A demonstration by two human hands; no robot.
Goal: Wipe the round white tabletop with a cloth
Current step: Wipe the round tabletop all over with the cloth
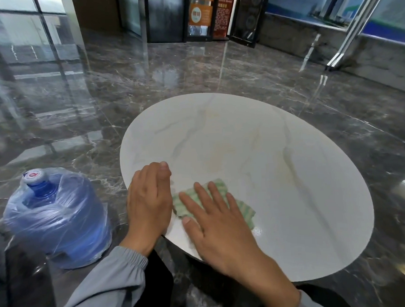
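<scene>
Pressing flat, right hand (pixel 220 225) half-covers cloth (pixel 244 209); whether left hand (pixel 147 203) grips tabletop (pixel 279 154) is unclear.

A person's right hand (pixel 219 227), fingers spread flat, is pressing a green-striped cloth (pixel 244 211) onto the near side of a round white worktop (pixel 280 172), while the left hand (pixel 150 203) is gripping the rim just beside it, thumb on top. A plastic-wrapped blue water bottle (pixel 57 215) is standing on the dark marble floor (pixel 192 71) nearby.
</scene>
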